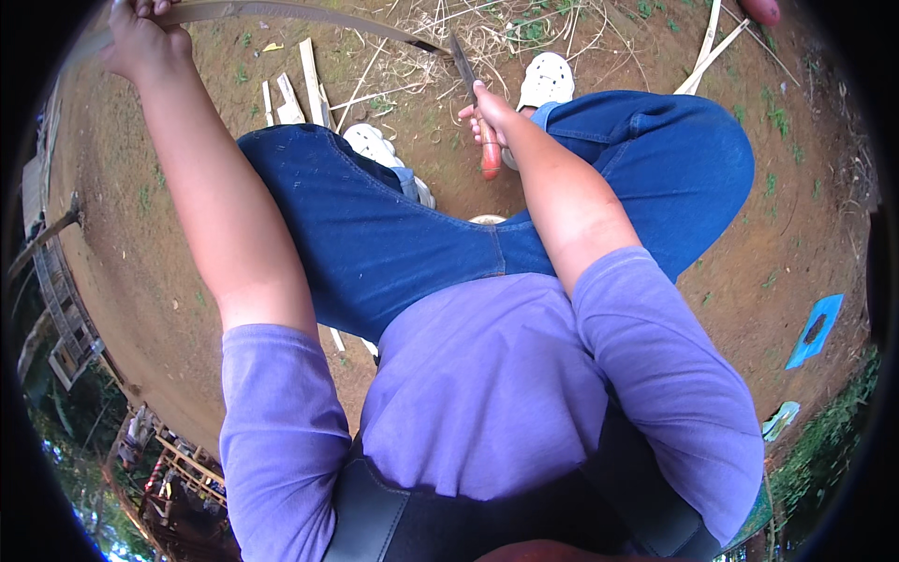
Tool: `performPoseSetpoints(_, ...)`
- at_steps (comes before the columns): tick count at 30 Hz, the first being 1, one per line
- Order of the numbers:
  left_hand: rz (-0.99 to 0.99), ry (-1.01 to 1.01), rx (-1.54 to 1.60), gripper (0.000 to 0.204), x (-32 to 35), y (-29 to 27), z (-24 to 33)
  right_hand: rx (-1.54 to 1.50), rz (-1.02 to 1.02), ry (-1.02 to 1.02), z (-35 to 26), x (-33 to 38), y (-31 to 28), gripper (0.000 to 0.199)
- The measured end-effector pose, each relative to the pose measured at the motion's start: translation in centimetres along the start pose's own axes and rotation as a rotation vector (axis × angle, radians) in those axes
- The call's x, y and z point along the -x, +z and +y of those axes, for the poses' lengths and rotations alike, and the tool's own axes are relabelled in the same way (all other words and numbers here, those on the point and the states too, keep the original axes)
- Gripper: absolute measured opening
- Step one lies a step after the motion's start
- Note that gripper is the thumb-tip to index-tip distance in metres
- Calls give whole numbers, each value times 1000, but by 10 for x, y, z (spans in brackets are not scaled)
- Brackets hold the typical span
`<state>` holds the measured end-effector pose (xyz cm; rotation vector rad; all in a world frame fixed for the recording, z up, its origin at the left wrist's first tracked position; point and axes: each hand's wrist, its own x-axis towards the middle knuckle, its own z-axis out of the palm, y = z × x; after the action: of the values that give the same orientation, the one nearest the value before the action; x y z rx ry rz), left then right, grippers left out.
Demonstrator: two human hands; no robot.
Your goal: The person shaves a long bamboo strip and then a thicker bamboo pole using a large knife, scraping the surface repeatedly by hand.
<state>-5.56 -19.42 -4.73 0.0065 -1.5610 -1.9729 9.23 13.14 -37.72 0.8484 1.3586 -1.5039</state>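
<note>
My left hand, raised at the upper left with the arm stretched out, has its fingers closed round a long, thin bamboo strip. The strip bows across the top of the view, and its dark far end lies close to the knife blade; I cannot tell whether they touch. In my right hand, between my knees, is a knife with a reddish-brown handle. Its dark blade points up and away, toward the strip's end.
Pale shavings litter the brown dirt ahead. Split pieces lie left of my white clogs, and more sticks lie at the upper right. A blue scrap rests on the ground at the right. Wooden slats stand at the left edge.
</note>
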Motion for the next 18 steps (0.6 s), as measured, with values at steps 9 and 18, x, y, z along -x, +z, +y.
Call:
performPoseSetpoints(9,80,-28,-34,12,-14,-15,-9,561,227,-720,-37,71,91,69)
performPoseSetpoints(18,68,-53,7,11,-3,-3,-4,777,310,-71,-3,-13,-10,77)
